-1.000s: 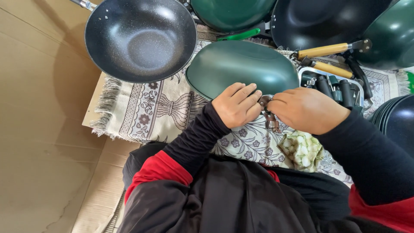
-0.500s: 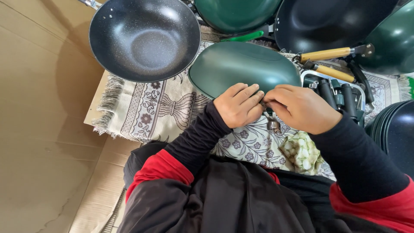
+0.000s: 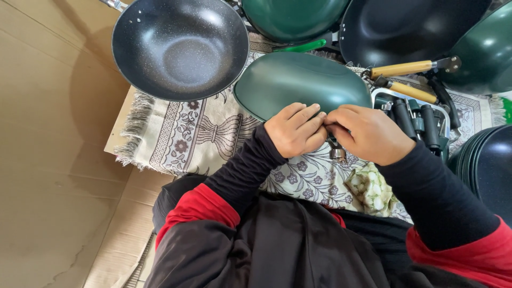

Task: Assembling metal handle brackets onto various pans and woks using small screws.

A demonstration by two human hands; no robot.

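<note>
A green pan [image 3: 298,85] lies upside down on a patterned cloth [image 3: 202,133] in front of me. My left hand [image 3: 294,129] rests curled on its near rim. My right hand [image 3: 368,133] meets it at the fingertips, closed around a small metal fitting [image 3: 336,152] that pokes out below the fingers at the pan's edge. What the left fingers pinch is hidden.
A speckled black wok [image 3: 178,45] sits at the upper left. More green and black pans [image 3: 405,26] crowd the back. Wooden handles [image 3: 405,69] and a tray of black handles [image 3: 421,120] lie at the right, stacked dark pans [image 3: 488,165] beyond. Cardboard [image 3: 48,133] covers the left.
Both hands have shifted slightly up onto the pan's rim and drawn closer together, fingertips now touching. The small metal fitting stays under the right hand.
</note>
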